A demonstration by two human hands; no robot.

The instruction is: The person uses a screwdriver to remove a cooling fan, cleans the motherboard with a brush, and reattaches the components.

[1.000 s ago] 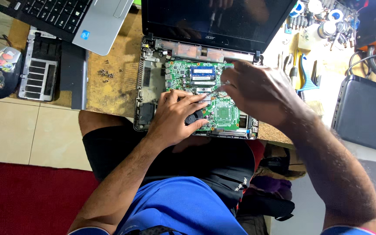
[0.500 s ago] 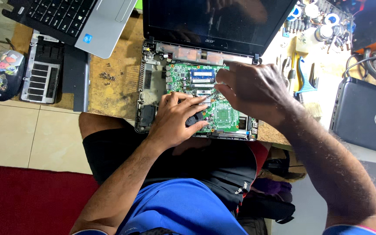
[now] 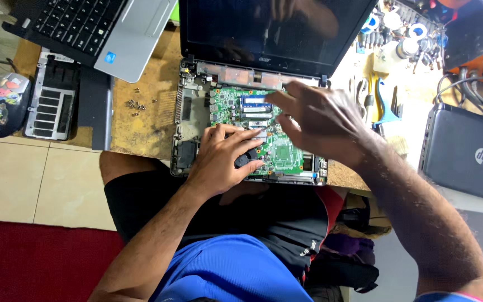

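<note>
**Working on the exposed board of the opened laptop**

I look down on a black laptop with its keyboard cover removed (image 3: 197,120), lying at the near edge of the worn brown wooden bench (image 3: 141,126), its dark screen tilted back. The green rectangular circuit board (image 3: 278,154) sits bare in the base. My left hand (image 3: 222,156) rests flat on the board's near left part, fingers spread and slightly curled beside the dark round fan, gripping nothing that I can see. My right hand (image 3: 322,120) hovers over the board's middle and right side, fingers bunched; a thin metal tip seems to show beneath them, but I cannot tell if it holds a tool. A small scatter of loose screws (image 3: 135,104) lies on the bench to the left, near a silver laptop with a black keyboard (image 3: 102,28).

To do this well, I judge the left hand should steady the base without pressing components, and the right should work straight down, lightly.
</note>
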